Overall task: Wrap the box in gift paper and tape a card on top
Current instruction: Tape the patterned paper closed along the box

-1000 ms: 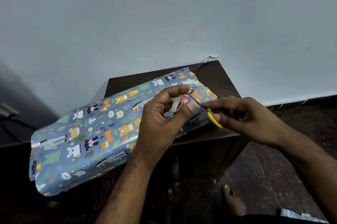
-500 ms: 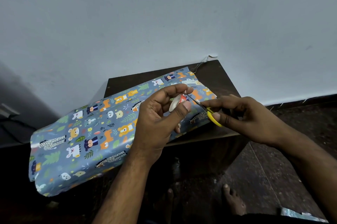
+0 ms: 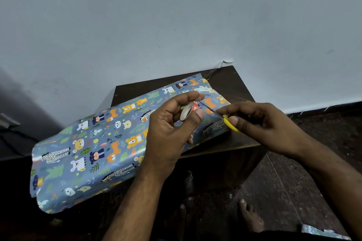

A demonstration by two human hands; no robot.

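A long box wrapped in blue animal-print gift paper (image 3: 94, 148) lies slanted across a small dark wooden table (image 3: 233, 82), its left end hanging past the table. Above the box's right part my left hand (image 3: 170, 127) pinches a small roll of clear tape (image 3: 189, 112) with a red-and-white core between thumb and fingers. My right hand (image 3: 260, 123) grips yellow-handled scissors (image 3: 230, 122), whose thin blades point left and touch the tape by the roll. No card shows.
A pale wall rises just behind the table. Dark speckled floor (image 3: 305, 162) lies at the right, with my bare feet (image 3: 250, 215) below. A scrap of the same paper (image 3: 321, 231) sits at the bottom right corner. Dark cables (image 3: 15, 142) run at the far left.
My left hand turned the tape roll slightly, so its inner core now faces me more. The scissors stay at the tape and both hands have barely shifted.
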